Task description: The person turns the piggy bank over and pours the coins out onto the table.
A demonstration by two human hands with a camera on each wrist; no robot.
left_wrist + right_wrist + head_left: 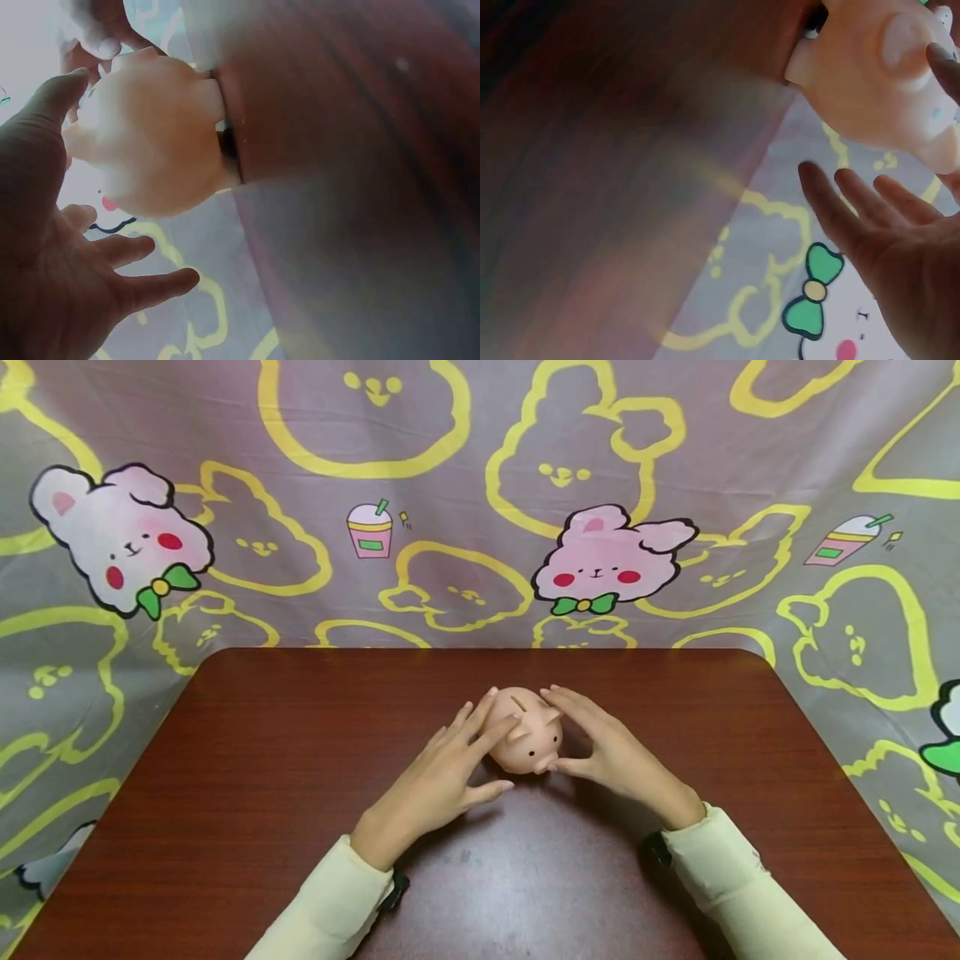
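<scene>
A pink piggy bank [536, 724] with a coin slot on its back stands on the table, its snout toward the near side and a little right. Beside its left flank is my left hand [442, 777], fingers spread; the index fingertip lies at the pig's ear in the head view. My right hand [626, 760] is on the other side, with the thumb at the snout and the fingers stretched past the far ear. In the right wrist view, gaps show between those fingers and the pig [862, 75]. Neither hand's fingers curl round the pig.
The dark red wooden table [262, 793] has rounded far corners. Behind it and along both sides hangs a grey cloth [465, 510] printed with yellow outlines, rabbits and cups. Dark wrist straps [395, 891] show at the cream sleeves [322, 902].
</scene>
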